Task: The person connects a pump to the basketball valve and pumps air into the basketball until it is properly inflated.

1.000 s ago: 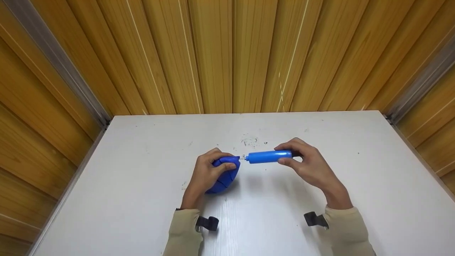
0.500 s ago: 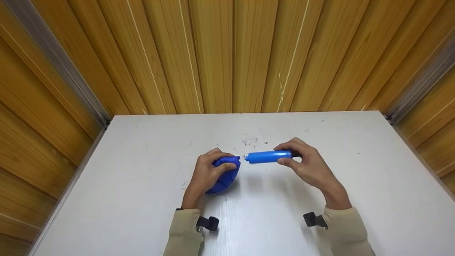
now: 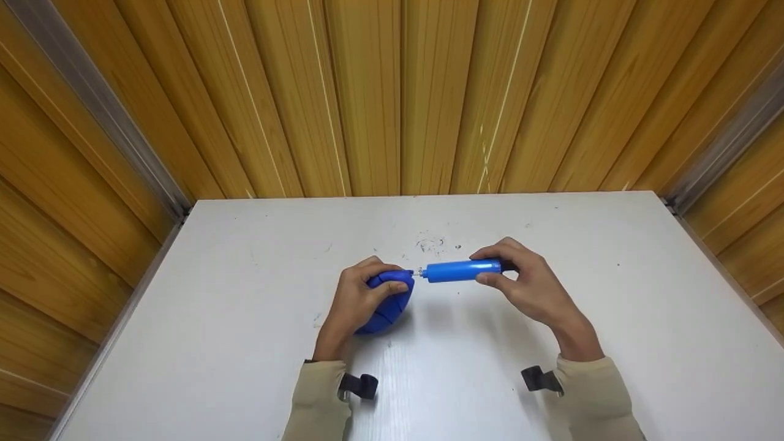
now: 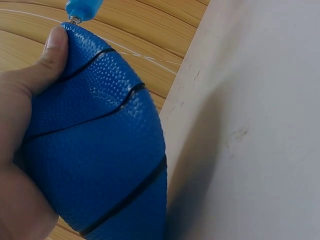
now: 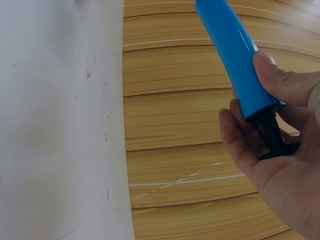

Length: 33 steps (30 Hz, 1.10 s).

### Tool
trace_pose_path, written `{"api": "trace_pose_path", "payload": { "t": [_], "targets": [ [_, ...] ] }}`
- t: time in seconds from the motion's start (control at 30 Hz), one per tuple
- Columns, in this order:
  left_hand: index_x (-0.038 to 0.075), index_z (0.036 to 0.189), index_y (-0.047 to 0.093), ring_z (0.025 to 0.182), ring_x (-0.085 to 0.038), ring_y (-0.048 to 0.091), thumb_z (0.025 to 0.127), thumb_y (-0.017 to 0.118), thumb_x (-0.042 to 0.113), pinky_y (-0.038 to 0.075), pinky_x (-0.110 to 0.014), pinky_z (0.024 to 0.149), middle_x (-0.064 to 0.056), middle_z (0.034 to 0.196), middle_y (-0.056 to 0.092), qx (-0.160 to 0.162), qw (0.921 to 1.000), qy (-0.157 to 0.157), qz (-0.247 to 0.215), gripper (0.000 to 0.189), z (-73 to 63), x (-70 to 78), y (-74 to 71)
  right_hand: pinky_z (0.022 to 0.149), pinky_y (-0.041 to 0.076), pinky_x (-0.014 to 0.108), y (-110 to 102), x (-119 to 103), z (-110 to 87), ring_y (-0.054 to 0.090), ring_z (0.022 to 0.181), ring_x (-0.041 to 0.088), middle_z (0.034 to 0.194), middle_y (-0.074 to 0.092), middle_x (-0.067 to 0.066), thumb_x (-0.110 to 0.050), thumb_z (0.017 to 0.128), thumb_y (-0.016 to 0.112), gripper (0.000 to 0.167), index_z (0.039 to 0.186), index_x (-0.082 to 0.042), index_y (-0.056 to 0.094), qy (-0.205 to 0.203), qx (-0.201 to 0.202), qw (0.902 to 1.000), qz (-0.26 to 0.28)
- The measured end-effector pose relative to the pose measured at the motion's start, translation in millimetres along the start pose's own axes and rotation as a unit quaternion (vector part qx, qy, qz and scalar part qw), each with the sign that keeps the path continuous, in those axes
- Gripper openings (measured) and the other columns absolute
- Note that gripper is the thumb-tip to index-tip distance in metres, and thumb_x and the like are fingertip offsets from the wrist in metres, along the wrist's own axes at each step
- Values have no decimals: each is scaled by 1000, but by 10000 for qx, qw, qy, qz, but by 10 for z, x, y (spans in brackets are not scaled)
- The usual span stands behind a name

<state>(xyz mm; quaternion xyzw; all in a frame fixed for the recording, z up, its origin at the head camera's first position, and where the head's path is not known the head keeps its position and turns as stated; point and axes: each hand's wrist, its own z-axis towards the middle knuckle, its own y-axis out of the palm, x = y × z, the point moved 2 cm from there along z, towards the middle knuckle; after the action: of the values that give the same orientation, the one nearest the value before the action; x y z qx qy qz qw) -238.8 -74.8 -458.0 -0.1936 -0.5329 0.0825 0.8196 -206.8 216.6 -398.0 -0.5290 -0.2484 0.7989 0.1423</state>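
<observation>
My left hand (image 3: 361, 291) grips a deflated blue ball (image 4: 105, 130) with black seam lines, thumb pressed near its upper tip. The ball sags in a folded shape over the table. A thin metal needle (image 3: 418, 273) joins that tip to a blue hand pump (image 3: 462, 270). My right hand (image 3: 530, 278) holds the pump barrel level between thumb and fingers. In the right wrist view the pump's short black handle (image 5: 274, 135) sticks out of the barrel's end and lies against the palm. The needle's point is hidden at the ball.
Both hands work above a white table (image 3: 245, 343) with small dark scuff marks (image 3: 430, 244) near its middle. Wood-patterned panels (image 3: 367, 98) rise behind and at both sides. Black wrist mounts (image 3: 360, 386) stick out from both sleeves.
The right hand and pump have shifted very slightly left toward the ball. The left hand and ball have hardly moved.
</observation>
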Motion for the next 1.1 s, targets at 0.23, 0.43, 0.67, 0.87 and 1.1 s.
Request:
{"api": "trace_pose_path", "payload": {
  "t": [0.23, 0.43, 0.67, 0.87, 1.1],
  "targets": [
    [8, 111, 83, 93, -19, 69, 91, 87, 22, 59, -46, 91, 2, 96, 73, -22, 10000, 38, 48, 25, 6, 7, -1, 94, 50, 24, 13, 4, 9, 63, 97, 20, 107, 66, -1, -2, 94, 81, 26, 119, -9, 77, -25, -19, 10000, -19],
    [8, 110, 83, 92, -18, 69, 91, 86, 22, 59, -45, 90, 2, 95, 73, -32, 9999, 96, 54, 24, 6, 7, -2, 94, 50, 24, 25, 14, 14, 62, 97, 21, 107, 66, -1, -2, 94, 81, 26, 118, -9, 76, -92, -22, 9999, -51],
    [8, 111, 83, 93, -19, 69, 91, 86, 21, 59, -46, 90, 2, 95, 72, -48, 10000, 52, 70, 24, 0, 3, 4, 95, 51, 29, 48, 12, 17, 62, 99, 21, 108, 66, 0, -2, 94, 81, 27, 119, -9, 76, 8, -54, 9999, -155],
    [7, 111, 83, 92, -18, 69, 91, 87, 22, 59, -45, 89, 2, 95, 73, -57, 9998, 137, 129, 25, 1, 2, 6, 96, 51, 32, 63, 4, 19, 61, 99, 20, 108, 65, 0, -2, 94, 80, 28, 120, -10, 76, 44, -59, 9997, -213],
    [6, 110, 83, 91, -18, 68, 91, 87, 23, 59, -43, 89, 2, 95, 73, -99, 9997, 171, 131, 26, 5, 6, 9, 97, 52, 33, 83, 3, 18, 61, 99, 20, 109, 65, 0, -2, 94, 81, 28, 120, -9, 76, -14, -68, 9996, -280]
  ]
}}
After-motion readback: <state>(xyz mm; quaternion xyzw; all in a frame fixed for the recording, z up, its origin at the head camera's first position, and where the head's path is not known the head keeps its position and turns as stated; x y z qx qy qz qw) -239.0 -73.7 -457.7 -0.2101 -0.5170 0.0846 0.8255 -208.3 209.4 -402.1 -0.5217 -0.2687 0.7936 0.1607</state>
